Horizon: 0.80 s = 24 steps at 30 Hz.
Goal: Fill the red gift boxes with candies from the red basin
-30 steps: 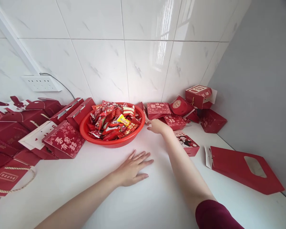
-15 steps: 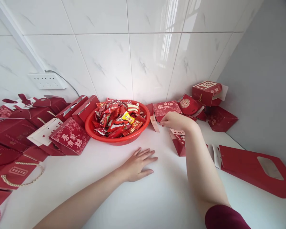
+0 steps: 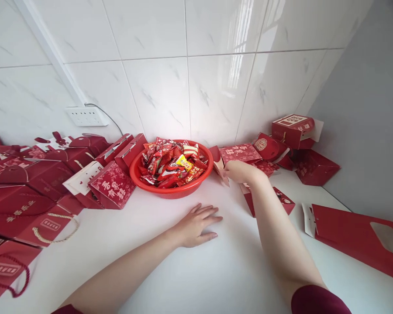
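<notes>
My left hand [image 3: 201, 224] lies palm down on the white tabletop, fingers spread, holding nothing. My right hand [image 3: 242, 171] reaches to the near side of a red patterned gift box [image 3: 240, 152] lying on its side, its fingers closed at the pale inner flap [image 3: 221, 171] of the open end. The fingertips are partly hidden by the hand's back. Left of that box, a red plastic basket [image 3: 170, 192] holds a heap of wrapped sweets [image 3: 172, 165]. Under my right forearm sits another red box [image 3: 283, 199], partly covered.
Several red gift boxes [image 3: 113, 185] and rope-handled boxes [image 3: 50, 224] crowd the left. At the back right are a stacked box [image 3: 293, 131] and a dark red box [image 3: 317, 167]; a flat red bag with a window [image 3: 356, 235] lies at right. Behind stands a tiled wall with a socket strip [image 3: 87, 117].
My right hand has moved slightly left and down to the box's flap. The view has shifted a little, moving the scene rightward. My left hand stays flat on the table.
</notes>
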Available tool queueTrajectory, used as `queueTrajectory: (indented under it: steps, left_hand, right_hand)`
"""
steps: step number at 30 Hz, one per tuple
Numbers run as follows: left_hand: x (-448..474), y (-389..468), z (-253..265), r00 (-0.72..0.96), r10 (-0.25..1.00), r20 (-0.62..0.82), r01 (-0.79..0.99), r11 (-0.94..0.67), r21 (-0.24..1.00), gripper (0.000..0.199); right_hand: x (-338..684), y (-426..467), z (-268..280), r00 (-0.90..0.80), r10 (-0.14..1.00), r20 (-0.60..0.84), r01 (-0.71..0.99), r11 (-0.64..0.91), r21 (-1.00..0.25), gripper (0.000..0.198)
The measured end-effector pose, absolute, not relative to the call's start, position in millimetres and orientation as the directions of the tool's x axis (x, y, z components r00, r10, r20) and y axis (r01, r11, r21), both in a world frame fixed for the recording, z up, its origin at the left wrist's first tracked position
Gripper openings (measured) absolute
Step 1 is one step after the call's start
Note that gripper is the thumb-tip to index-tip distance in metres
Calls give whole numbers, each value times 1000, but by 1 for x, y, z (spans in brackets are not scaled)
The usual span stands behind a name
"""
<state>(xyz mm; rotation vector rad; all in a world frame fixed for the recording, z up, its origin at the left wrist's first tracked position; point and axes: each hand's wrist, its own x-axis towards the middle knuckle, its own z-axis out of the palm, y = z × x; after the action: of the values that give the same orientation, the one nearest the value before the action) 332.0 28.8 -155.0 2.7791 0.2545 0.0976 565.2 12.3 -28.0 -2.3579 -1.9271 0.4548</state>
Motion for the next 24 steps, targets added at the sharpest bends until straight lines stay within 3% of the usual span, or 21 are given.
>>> queueTrajectory:
  steps: [6,9,12,18,22,24]
  left_hand:
    - [330,29,-161,977,170,132,110,-920,376,44]
    - [330,29,-161,976,162,144,98,-923,371,44]
    - [329,28,-159,976,163,142,102,-927,362,45]
    - [330,27,-166,963,138,231,61,-948,313,45]
    - [324,31,-149,934,55,353,-45,-962,269,21]
    - [312,40,-120,904,76,420,-39,-966,257,16]
  right_hand:
    - [578,-17,-8,180,978,-105,944,-202,-261,33]
    - [568,-5,-20,233,971,-52,940,-239,-242,28]
    - [550,18,-40,292,956,-26,932,-290,-216,51]
    - [537,32,-49,249,967,53,949,-232,-215,32]
    - [550,12,-33,165,986,3,952,-158,-261,17]
    - [556,0,-25,176,984,-3,946,-170,-276,16]
